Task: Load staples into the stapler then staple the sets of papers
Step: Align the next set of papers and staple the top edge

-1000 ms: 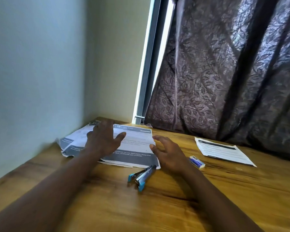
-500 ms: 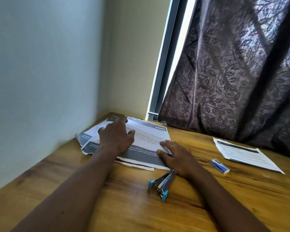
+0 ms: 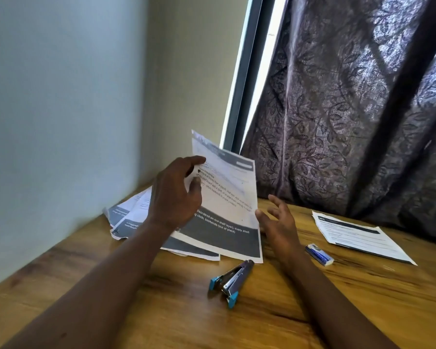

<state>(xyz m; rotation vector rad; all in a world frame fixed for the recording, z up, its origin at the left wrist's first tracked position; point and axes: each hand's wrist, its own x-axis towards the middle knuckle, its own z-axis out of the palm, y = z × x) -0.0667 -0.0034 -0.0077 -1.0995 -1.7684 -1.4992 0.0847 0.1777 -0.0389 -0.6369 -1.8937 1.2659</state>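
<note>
Fingers (image 3: 196,160) of the left hand (image 3: 174,197) pinch the left edge of a printed sheet (image 3: 229,195), held tilted up over the loose paper pile (image 3: 129,217) on the wooden table (image 3: 237,323); the right hand (image 3: 278,222) has its fingers spread just beside the sheet's right edge, contact not confirmable. The stapler (image 3: 230,279) lies untouched on the table between the forearms, near the sheet's lower edge. The staple box (image 3: 319,253) lies beside the right wrist, near a separate paper set (image 3: 358,235).
</note>
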